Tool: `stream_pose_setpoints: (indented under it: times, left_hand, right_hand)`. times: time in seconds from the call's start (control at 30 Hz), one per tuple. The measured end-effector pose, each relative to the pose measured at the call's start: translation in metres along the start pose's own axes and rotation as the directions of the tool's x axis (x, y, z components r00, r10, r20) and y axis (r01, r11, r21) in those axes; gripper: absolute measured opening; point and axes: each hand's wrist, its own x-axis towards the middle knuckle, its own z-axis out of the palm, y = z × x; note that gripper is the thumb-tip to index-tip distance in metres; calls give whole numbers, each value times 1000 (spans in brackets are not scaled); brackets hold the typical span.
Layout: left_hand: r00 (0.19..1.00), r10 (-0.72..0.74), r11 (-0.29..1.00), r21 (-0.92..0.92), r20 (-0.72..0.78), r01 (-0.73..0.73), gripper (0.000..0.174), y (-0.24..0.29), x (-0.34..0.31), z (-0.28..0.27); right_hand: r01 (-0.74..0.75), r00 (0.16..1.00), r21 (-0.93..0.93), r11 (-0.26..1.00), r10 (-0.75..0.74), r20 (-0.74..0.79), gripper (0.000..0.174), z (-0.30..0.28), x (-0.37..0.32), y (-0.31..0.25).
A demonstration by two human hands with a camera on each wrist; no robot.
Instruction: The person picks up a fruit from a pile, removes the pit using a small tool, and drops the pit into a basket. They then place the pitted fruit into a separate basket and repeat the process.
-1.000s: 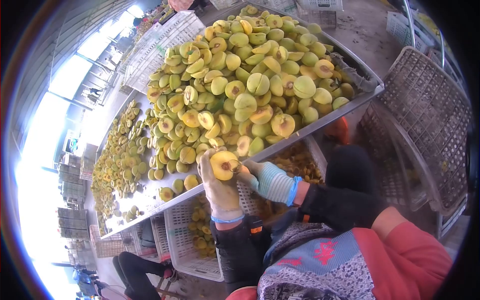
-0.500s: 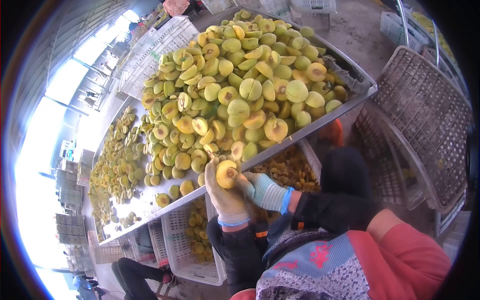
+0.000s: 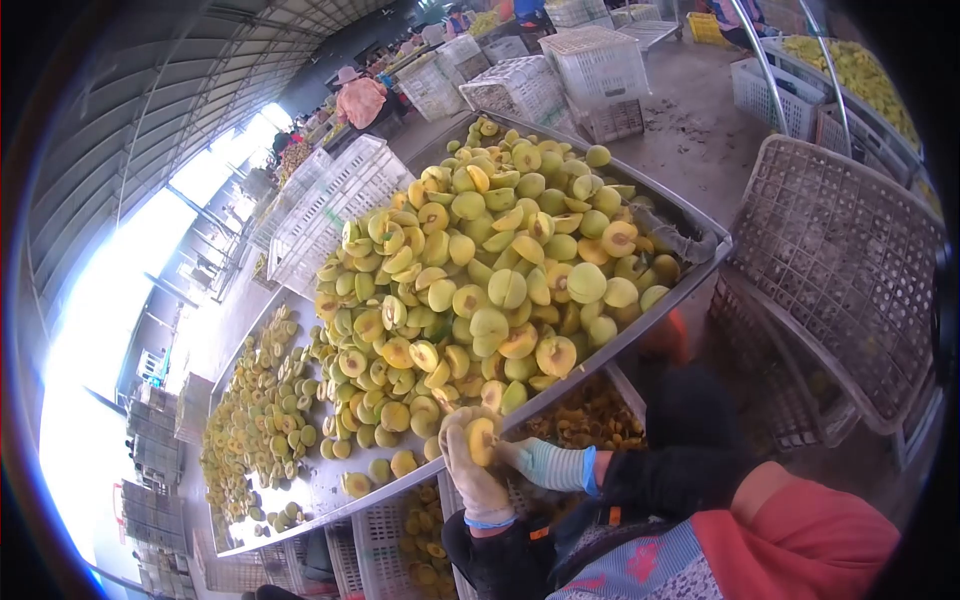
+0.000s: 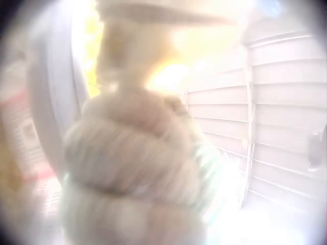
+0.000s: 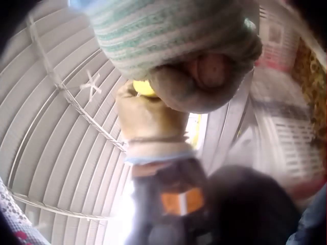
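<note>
My left hand [image 3: 470, 472], in a beige glove, holds a yellow peach half [image 3: 481, 442] upright at the front edge of a metal table [image 3: 310, 490]. Beside it is my right hand [image 3: 552, 465] in a striped glove, fingertips close to the fruit. In the right wrist view those fingers curl round a small hand tool, whose round brownish handle end [image 5: 212, 70] shows; its working tip is hidden. A bit of yellow fruit [image 5: 145, 88] shows between the hands there. The left wrist view is blurred, with the gloved fingers [image 4: 133, 153] filling its middle.
A large heap of halved peaches [image 3: 490, 290] covers the table, with smaller pieces [image 3: 265, 400] at left. Beneath the front edge stand crates holding fruit [image 3: 425, 540] and brown scraps [image 3: 580, 415]. An upturned grey crate [image 3: 840, 270] leans at right; white crates [image 3: 340, 210] stand behind.
The head view has tilted up, so hands and table sit lower in it. The peach half, earlier facing the camera with its brown centre showing, is now turned more edge-on. Both hands stay together.
</note>
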Motion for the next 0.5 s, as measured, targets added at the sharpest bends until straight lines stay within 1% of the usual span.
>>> stream_pose_setpoints:
  times: [0.03, 0.07, 0.1, 0.17, 0.2, 0.23, 0.27, 0.3, 0.37, 0.4, 0.43, 0.5]
  left_hand:
    - [996, -33, 992, -120, 77, 43, 36, 4, -1, 0]
    - [980, 138, 976, 150, 146, -160, 34, 3, 0, -4]
    - [926, 278, 847, 389, 255, -362, 33, 2, 0, -8]
    - [947, 228, 855, 419, 227, -306, 28, 6, 0, -4]
    - [956, 202, 857, 434, 213, -278, 27, 12, 0, 2]
    - [995, 51, 977, 203, 80, -66, 27, 16, -4, 11]
    - [991, -134, 989, -65, -10, 134, 28, 19, -6, 19]
    - [993, -120, 993, 7, -14, 120, 29, 19, -5, 20]
    - [996, -87, 996, 6, -17, 87, 28, 17, -5, 20]
    - [997, -73, 997, 6, -16, 73, 28, 16, -6, 22]
    - [998, -58, 998, 15, -35, 59, 27, 16, -8, 25]
    - [997, -22, 999, 32, -68, 24, 26, 21, -12, 34]
  right_hand:
    - [124, 992, -93, 988, -127, -21, 71, -1, 1, 5]
    - [242, 967, -187, 952, -252, -31, 72, -1, -1, 4]
    - [181, 981, -234, 955, -191, -20, 71, -4, -2, 1]
    - [58, 998, -327, 943, -64, -9, 71, -9, -4, -6]
    - [106, 994, -286, 952, -113, -7, 70, -8, -3, -3]
    - [152, 987, -243, 958, -159, -7, 69, -5, -2, 4]
    - [199, 979, -199, 960, -204, -9, 69, -2, 0, 11]
    - [269, 961, -156, 950, -275, -15, 69, 3, 3, 21]
    - [411, 908, -86, 908, -415, -46, 68, 7, 9, 34]
    - [201, 979, -5, 980, -201, -42, 68, 6, 0, 17]
    - [-23, 1000, 80, 997, 24, -18, 68, 5, -12, 0]
    - [2, 999, 64, 998, 0, -35, 62, 7, -6, 1]
